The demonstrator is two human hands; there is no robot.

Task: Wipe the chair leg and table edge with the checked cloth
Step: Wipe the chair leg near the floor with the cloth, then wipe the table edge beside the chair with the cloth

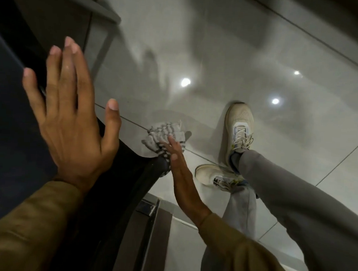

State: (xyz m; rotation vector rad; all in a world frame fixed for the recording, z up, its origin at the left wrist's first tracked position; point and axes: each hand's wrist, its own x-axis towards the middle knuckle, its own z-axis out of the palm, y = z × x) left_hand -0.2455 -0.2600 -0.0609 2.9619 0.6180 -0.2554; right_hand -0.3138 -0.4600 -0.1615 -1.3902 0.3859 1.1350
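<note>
My left hand (70, 112) is raised with fingers spread and holds nothing; it hovers over the dark chair (5, 108) at the left. Lower down, my right hand (179, 173) presses the grey-and-white checked cloth (163, 137) against the foot of a black chair leg (133, 180) near the floor. The cloth is bunched around the leg's end, partly under my fingers. The leg runs from bottom centre up to the cloth. A table edge cannot be told apart here.
Glossy grey floor tiles (220, 54) reflect ceiling lights. My two feet in pale sneakers (238, 130) and grey trousers stand right of the cloth. A dark wooden panel with a metal fitting (148, 209) sits below. A grey frame (105, 19) crosses the top left.
</note>
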